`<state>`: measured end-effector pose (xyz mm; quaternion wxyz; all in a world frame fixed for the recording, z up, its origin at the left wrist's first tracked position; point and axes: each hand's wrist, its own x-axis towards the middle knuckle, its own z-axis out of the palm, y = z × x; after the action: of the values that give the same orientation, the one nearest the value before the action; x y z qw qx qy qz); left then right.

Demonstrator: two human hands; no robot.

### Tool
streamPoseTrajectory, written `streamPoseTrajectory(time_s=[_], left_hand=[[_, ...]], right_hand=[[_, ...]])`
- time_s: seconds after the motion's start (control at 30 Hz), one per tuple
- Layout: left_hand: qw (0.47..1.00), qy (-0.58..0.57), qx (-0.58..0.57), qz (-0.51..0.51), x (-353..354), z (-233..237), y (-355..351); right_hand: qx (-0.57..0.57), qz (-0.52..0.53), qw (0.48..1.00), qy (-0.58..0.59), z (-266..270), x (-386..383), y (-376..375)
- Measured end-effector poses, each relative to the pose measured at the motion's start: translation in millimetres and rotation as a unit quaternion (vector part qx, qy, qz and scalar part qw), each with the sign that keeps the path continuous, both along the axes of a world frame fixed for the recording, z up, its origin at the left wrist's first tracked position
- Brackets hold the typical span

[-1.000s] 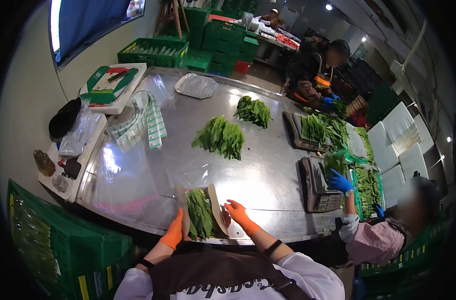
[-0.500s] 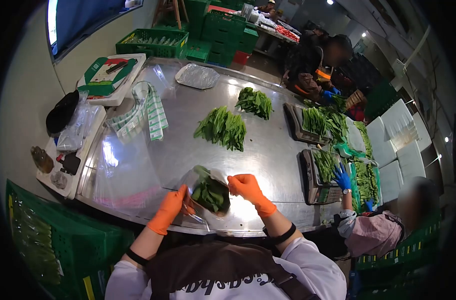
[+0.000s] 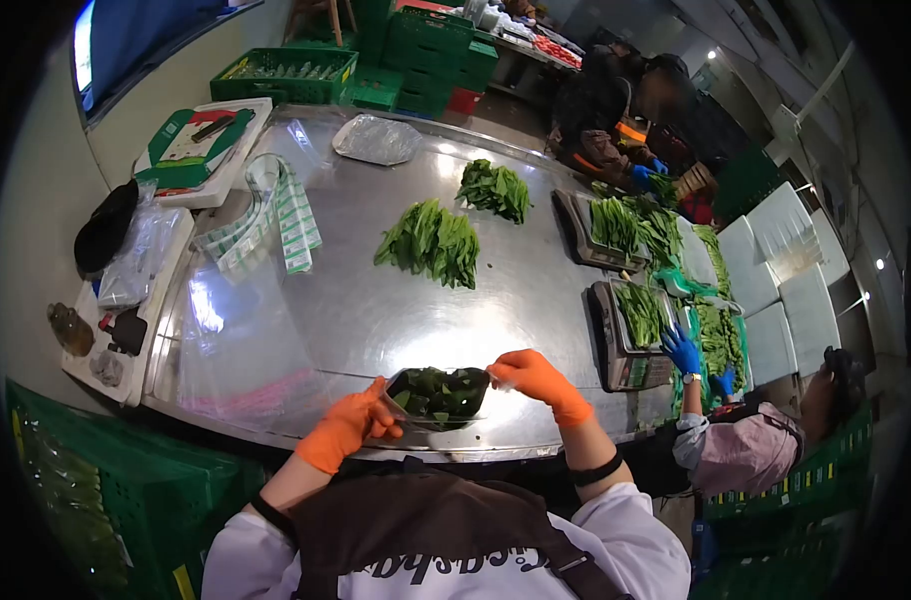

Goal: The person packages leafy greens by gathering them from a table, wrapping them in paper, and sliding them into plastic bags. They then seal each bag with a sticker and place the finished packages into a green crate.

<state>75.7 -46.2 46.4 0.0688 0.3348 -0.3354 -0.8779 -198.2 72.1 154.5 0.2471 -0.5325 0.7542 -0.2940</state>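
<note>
In front of my apron, a clear plastic bag with dark leafy greens inside is stretched between my hands, its mouth spread wide. My left hand, in an orange glove, pinches the bag's left edge. My right hand, gloved the same, grips the right edge between thumb and fingers. Beyond the bag, a pile of leafy greens lies on the metal table, with a smaller bunch of greens behind it.
Flat plastic bags and a strip of green-white labels lie to the left. Scales with greens stand at the right, where a co-worker's blue-gloved hand rests. Green crates flank the table's lower left.
My hands have moved apart and slightly right, pulling the bag's mouth wider. The greens sit lower within the bag. The view has shifted a little.
</note>
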Motion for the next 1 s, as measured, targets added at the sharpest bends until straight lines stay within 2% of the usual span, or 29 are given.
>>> streamPoseTrajectory(time_s=[0.03, 0.07, 0.1, 0.13, 0.17, 0.23, 0.27, 0.37, 0.43, 0.5, 0.57, 0.63, 0.67, 0.7, 0.77, 0.83, 0.87, 0.9, 0.97, 1.0], left_hand=[[0.998, 0.003, 0.058, 0.003, -4, -18, 6], [0.998, 0.026, 0.055, -0.016, -9, -15, 14], [0.997, 0.046, 0.055, -0.036, -14, -12, 23], [0.992, 0.092, 0.063, -0.058, -18, -22, 26], [0.992, 0.09, 0.066, -0.061, -21, -14, 30], [0.998, 0.029, 0.046, -0.015, -32, 9, 32], [0.994, 0.098, 0.017, -0.036, -30, 3, 29], [0.988, 0.135, 0.078, 0.009, -31, 8, 25], [0.989, 0.105, 0.104, -0.023, -29, 31, 21], [0.99, 0.139, 0.001, -0.008, -33, 38, 22], [0.989, 0.148, -0.013, 0.014, -35, 58, 19], [0.987, 0.156, -0.028, 0.039, -27, 88, 17], [0.986, 0.156, -0.001, 0.056, -19, 107, 17], [0.985, 0.156, 0.026, 0.073, -12, 120, 18], [0.986, 0.156, 0.0, 0.057, -9, 114, 17], [0.989, 0.082, -0.12, 0.013, -25, 80, 16], [0.998, 0.034, -0.035, 0.025, -30, 54, 9], [0.998, 0.034, -0.04, 0.025, -24, 53, 5], [0.998, 0.009, -0.048, -0.04, -20, 50, 4], [0.998, -0.015, -0.022, -0.054, -17, 48, 8]], right_hand=[[0.025, 0.054, 0.985, 0.161, -3, -3, 1], [-0.046, 0.061, 0.958, 0.277, 8, 10, -2], [-0.144, 0.055, 0.967, 0.201, 19, 26, -11], [-0.086, 0.06, 0.991, 0.078, 37, 46, -13], [-0.026, 0.061, 0.997, -0.05, 49, 63, -13], [0.12, 0.172, 0.974, 0.084, 52, 79, -14], [0.18, 0.208, 0.945, 0.175, 41, 77, -14], [0.196, 0.242, 0.929, 0.2, 14, 53, 6], [0.245, 0.218, 0.925, 0.191, 24, 48, 15], [0.267, 0.196, 0.916, 0.225, 24, 40, 22], [0.23, 0.201, 0.922, 0.237, 45, 43, 27], [-0.042, 0.178, 0.947, 0.265, 61, 48, 32], [-0.198, 0.152, 0.92, 0.301, 76, 63, 30], [-0.197, 0.153, 0.92, 0.301, 78, 72, 30], [-0.311, 0.106, 0.875, 0.356, 72, 87, 33], [-0.231, 0.199, 0.873, 0.379, 44, 73, 24], [-0.26, 0.177, 0.88, 0.355, 59, 65, 18], [-0.295, 0.159, 0.881, 0.334, 84, 53, 10], [-0.444, 0.02, 0.804, 0.395, 139, 34, 15], [-0.476, -0.042, 0.761, 0.439, 163, 36, 28]])
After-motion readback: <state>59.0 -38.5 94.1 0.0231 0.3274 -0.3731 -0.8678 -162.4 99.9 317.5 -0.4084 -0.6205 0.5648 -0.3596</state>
